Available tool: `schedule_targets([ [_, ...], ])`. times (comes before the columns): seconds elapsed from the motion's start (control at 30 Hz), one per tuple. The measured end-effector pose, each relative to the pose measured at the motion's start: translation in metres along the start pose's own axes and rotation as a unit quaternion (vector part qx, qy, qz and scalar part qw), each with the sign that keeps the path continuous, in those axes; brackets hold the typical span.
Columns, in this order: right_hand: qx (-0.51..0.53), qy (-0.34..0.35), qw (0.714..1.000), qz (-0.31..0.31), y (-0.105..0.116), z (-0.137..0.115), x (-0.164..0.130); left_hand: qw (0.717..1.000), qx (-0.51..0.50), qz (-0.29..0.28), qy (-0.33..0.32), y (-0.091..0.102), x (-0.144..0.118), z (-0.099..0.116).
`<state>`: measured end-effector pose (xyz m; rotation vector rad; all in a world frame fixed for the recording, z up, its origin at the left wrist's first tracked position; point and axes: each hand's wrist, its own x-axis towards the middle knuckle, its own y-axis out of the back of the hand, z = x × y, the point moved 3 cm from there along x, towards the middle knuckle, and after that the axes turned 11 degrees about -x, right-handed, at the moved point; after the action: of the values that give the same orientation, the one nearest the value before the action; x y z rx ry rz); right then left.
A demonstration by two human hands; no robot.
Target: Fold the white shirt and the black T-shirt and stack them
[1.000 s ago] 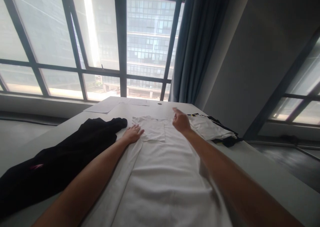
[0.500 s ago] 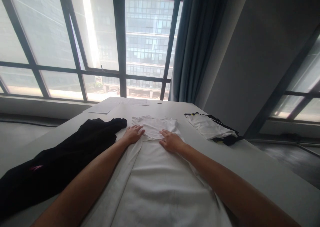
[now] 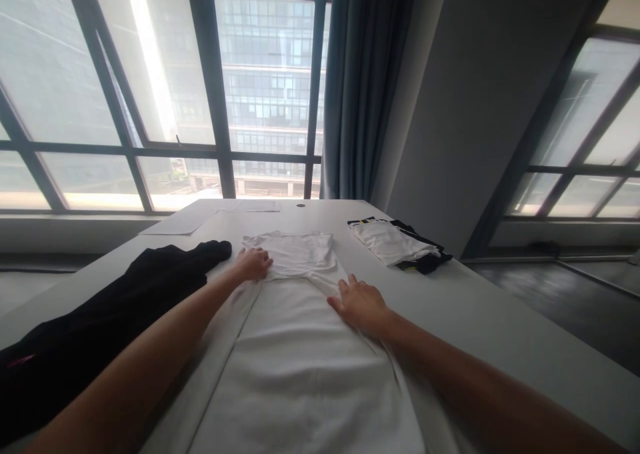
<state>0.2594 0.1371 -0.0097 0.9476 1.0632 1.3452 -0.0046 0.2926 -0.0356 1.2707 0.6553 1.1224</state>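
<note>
A white T-shirt [image 3: 300, 347] lies stretched lengthwise on the white table [image 3: 480, 321], with its far end folded back toward me. My left hand [image 3: 253, 265] rests flat on the shirt's left side near that folded end, fingers spread a little. My right hand [image 3: 359, 303] presses flat on the shirt's right edge, nearer to me than the left hand, fingers apart. Neither hand grips the cloth.
A black garment [image 3: 105, 307] lies along the table's left side. A folded pile of white and black clothes [image 3: 395, 244] sits at the far right. Sheets of paper [image 3: 185, 222] lie at the far end by the window. A blue curtain [image 3: 357, 87] hangs behind.
My right hand came down from the air onto the shirt, then slid back toward me along its right edge. The left hand stayed put. The view swung a little to the right.
</note>
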Motion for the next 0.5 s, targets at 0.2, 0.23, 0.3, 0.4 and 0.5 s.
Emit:
schedule_targets([
  [0.2, 0.027, 0.024, 0.999, 0.002, -0.001, 0.012, -0.009, 0.993, -0.022, -0.05, -0.102, -0.018, 0.055, 0.084],
  [0.23, 0.031, 0.029, 0.999, 0.012, -0.002, 0.013, -0.008, 0.992, -0.042, -0.051, -0.109, -0.024, 0.066, 0.098],
  [0.3, 0.038, 0.033, 0.998, 0.026, -0.006, 0.016, -0.006, 0.991, -0.08, -0.04, -0.095, -0.034, 0.09, 0.122],
  [0.4, 0.049, 0.031, 0.998, 0.038, -0.011, 0.018, -0.004, 0.993, -0.111, -0.022, -0.042, -0.046, 0.125, 0.138],
  [0.5, 0.06, 0.031, 0.997, 0.04, -0.014, 0.019, -0.004, 0.993, -0.117, -0.018, -0.003, -0.056, 0.154, 0.136],
])
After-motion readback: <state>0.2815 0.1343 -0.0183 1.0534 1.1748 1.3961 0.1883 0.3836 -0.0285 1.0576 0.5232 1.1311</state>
